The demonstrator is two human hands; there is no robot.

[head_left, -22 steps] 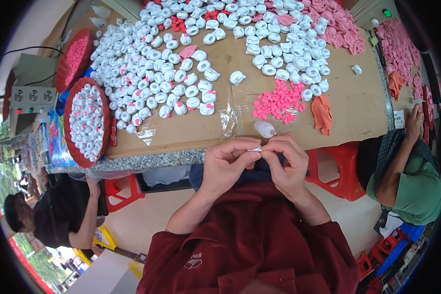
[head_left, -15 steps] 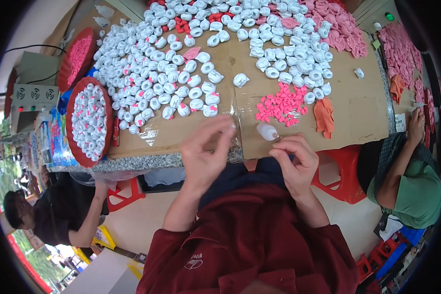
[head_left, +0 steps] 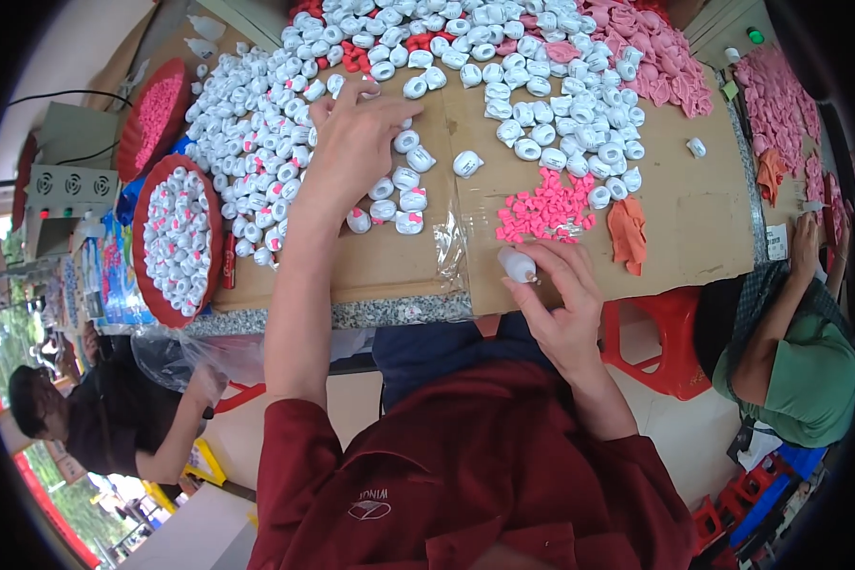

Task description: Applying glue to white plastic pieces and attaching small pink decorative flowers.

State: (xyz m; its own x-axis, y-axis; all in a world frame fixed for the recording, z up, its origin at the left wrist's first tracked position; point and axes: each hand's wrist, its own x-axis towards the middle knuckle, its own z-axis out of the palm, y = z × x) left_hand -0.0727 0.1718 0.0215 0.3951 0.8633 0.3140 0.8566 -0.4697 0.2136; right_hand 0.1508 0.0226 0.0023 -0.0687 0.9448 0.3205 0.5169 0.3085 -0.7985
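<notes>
fingers (head_left: 391, 111) parted, left hand (head_left: 351, 133) has reached over white pieces (head_left: 264, 133); right hand (head_left: 568, 304) half-curls at a bottle (head_left: 516, 264); neither grip is clear

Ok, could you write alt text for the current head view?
A person's left hand reaches over many small, white, rounded pieces on a brown cardboard-covered table, while the right hand curves beside a translucent white bottle. Nearby lie small bright-pink pieces, a crumpled orange piece and a scalloped red bowl of white pieces.
</notes>
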